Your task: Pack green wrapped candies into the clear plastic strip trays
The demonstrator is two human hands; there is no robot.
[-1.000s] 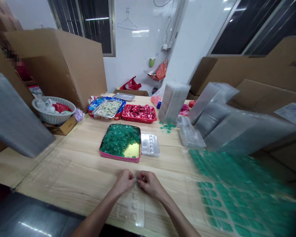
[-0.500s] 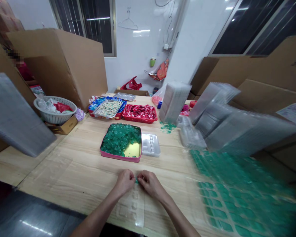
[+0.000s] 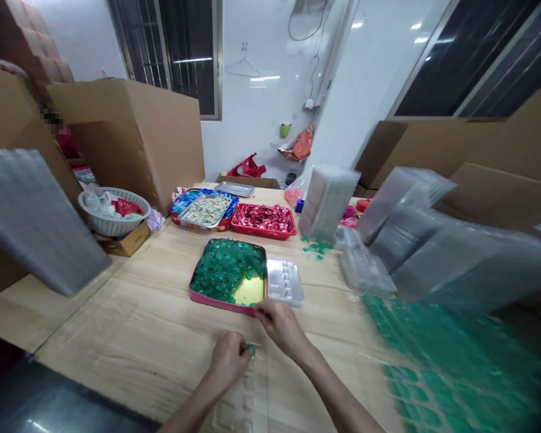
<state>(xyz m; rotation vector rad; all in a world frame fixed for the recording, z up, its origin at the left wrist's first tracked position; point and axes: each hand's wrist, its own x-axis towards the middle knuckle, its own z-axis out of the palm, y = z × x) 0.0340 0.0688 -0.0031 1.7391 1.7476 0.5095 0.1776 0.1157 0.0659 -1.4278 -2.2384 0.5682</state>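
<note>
One thin transparent plastic sheet with small moulded pockets [image 3: 247, 400] lies flat at the near edge of the pale wood-grain table [image 3: 180, 331], squared up to the body, presumably so both hands reach it without stretching. Left hand [image 3: 229, 361] sits over its far end, fingers narrow, looks pinched on a small green translucent piece [image 3: 251, 350], probably to steady it right at the pocket row. Right hand [image 3: 279, 328] is just beyond, fingers drawn together at the near right corner of the pink-sided square tin [image 3: 220, 302]; can't tell if they hold anything. Tin is heaped with loose green translucent pieces [image 3: 225, 264], parked straight ahead, likely for a short reach. Gold floor shows at that corner, so fingertips should get under pieces easily there. White notched plastic tray [image 3: 277, 282] butts up beside the tin, purpose unclear. Off right, transparent sheets with green-filled pockets [image 3: 415, 385] lie flat, blurred, probably so nothing tips out. Further back, a tall stack of transparent plastic trays [image 3: 329, 201] stands on end, likely to save table area. Behind the tin: red plastic tray [image 3: 264, 233] of shiny red packets, out of the working zone.
</note>
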